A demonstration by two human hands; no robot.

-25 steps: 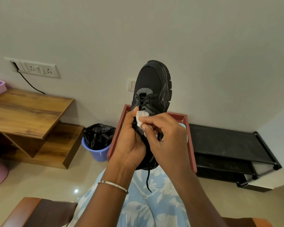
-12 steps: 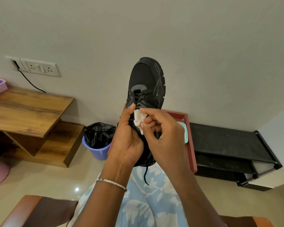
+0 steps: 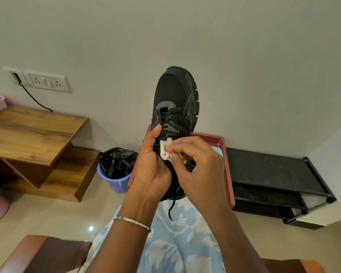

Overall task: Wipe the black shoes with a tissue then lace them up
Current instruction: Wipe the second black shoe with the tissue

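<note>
Black sneaker (image 3: 175, 99): held toe-up above the lap, clasped at its left side by the left grip (image 3: 152, 168). White tissue (image 3: 164, 151): pinched in the right grip (image 3: 201, 174), pressed against the laced tongue.

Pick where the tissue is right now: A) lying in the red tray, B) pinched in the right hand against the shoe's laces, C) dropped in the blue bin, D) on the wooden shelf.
B: the right hand pinches the tissue against the lace area of the black shoe, which the left hand grips from the other side.
</note>
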